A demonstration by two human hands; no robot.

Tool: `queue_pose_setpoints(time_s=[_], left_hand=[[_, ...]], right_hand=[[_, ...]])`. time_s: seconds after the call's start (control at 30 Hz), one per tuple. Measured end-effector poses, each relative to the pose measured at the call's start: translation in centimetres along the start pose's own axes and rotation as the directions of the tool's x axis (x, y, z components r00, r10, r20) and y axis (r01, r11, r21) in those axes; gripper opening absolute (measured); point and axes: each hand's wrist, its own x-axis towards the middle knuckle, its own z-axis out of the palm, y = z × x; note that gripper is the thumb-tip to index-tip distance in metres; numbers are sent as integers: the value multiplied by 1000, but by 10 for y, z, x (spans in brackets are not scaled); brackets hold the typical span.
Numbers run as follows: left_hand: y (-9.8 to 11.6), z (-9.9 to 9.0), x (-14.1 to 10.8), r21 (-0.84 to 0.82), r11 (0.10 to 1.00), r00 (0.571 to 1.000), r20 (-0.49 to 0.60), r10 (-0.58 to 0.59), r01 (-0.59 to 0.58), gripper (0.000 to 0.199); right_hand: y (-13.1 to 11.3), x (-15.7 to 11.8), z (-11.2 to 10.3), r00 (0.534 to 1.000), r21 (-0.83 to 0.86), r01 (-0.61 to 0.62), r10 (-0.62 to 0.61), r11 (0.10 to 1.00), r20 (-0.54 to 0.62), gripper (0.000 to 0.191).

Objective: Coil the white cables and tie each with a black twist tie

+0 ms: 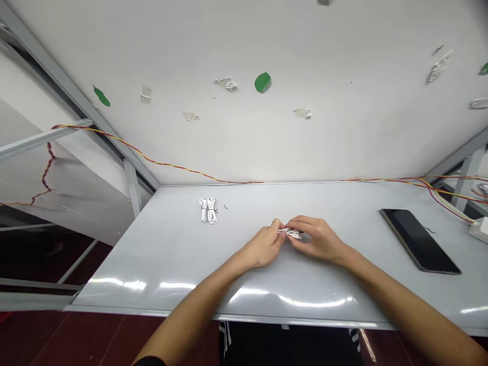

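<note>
A folded white charging cable (293, 233) is held low over the middle of the grey table, its plug end showing between my hands. My left hand (269, 243) has its fingers closed round one end of the bundle. On the other side, the thumb and fingers of my right hand (315, 237) pinch the bundle near the plug. Part of the cable is hidden by my fingers. Farther back on the left lie two coiled white cables (208, 210), side by side, each bound with a dark tie. A small black twist tie (225, 207) lies beside them.
A black smartphone (419, 240) lies on the table (171, 249) at the right, with a thin dark tie (430, 230) by it. A white power strip (479, 229) sits at the right edge. Twisted red-yellow wires (183, 168) run along the white back wall (229, 142).
</note>
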Motion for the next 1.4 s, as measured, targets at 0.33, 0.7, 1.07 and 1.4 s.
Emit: queue_pose_setpoints(time_s=[0.33,0.7,1.07,1.4], left_hand=[[-4,-3,0,-140,986,995,65,-80,88,24],[-7,-6,7,-391,906,985,122,-125,163,39],[-9,-6,9,-483,871,995,78,-60,91,41],[-18,5,11,-457,881,993,26,-119,118,35]], right_hand=[[9,-7,-3,995,-97,55,-46,994,93,24],[10,-7,-1,998,-79,58,-57,995,14,23],[-1,0,-3,994,126,88,-79,988,-80,19],[5,-3,-2,995,-7,98,-98,995,-7,17]])
